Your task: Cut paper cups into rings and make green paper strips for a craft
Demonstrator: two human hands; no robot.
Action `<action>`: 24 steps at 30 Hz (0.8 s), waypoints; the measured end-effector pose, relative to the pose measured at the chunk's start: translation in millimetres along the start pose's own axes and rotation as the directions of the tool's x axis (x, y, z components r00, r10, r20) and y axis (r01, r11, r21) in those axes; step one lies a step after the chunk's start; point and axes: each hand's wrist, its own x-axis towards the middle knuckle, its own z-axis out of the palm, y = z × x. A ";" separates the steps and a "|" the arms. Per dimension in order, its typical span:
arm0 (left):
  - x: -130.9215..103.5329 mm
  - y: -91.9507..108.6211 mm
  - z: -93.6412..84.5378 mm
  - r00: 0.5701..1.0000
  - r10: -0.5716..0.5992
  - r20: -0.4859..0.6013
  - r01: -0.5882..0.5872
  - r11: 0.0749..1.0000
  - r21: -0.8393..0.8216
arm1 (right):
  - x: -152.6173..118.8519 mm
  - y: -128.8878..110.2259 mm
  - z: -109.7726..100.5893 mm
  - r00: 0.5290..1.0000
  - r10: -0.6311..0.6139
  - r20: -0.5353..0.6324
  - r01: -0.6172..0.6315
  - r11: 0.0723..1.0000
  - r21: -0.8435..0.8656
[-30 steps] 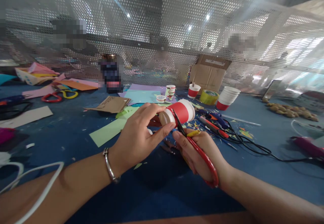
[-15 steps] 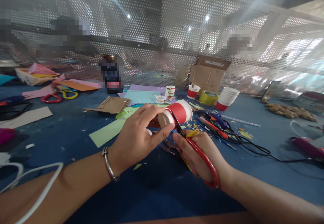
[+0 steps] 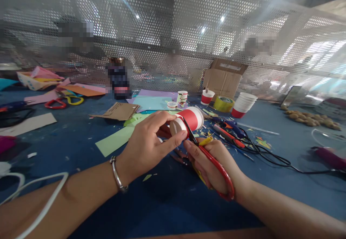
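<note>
A red and white paper cup (image 3: 192, 119) lies tilted on its side in the air, its base toward me. My left hand (image 3: 151, 138) grips it near the base, thumb below and fingers above. My right hand (image 3: 213, 163) is wrapped around scissors (image 3: 220, 174) with red and yellow handles. Their dark blades meet the cup's side close to the base, beside my left thumb. How deep the blades go into the cup I cannot tell. Beneath the cup, other dark metal blades (image 3: 180, 158) show on the table, partly hidden by my hands.
A cup stack (image 3: 244, 104), yellow tape roll (image 3: 223, 103) and cardboard box (image 3: 223, 79) stand at the back. On the right lie a blue glue gun (image 3: 234, 127) and black cord (image 3: 273, 156). Green paper (image 3: 116, 140) and red-yellow scissors (image 3: 56, 103) lie left. A white cable (image 3: 51, 195) crosses my left forearm.
The cup has turned slightly in my left hand, and its rim end sits a little farther left. Both hands keep nearly the same place; the scissors stay at the cup.
</note>
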 end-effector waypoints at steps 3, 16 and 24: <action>0.2 -1.5 1.0 1.000 -0.023 -0.002 0.023 1.000 -0.020 | -0.8 0.8 0.9 0.999 -0.024 -0.033 0.023 1.000 -0.014; 1.3 2.0 -1.7 0.995 0.095 -0.009 -0.093 0.983 0.157 | -1.0 0.0 -3.7 1.000 -0.020 0.002 0.020 0.997 -0.071; -2.9 8.7 6.3 0.983 0.172 0.064 -0.180 0.974 0.137 | 2.9 -6.1 -8.7 0.992 -0.100 -0.074 0.096 0.994 -0.058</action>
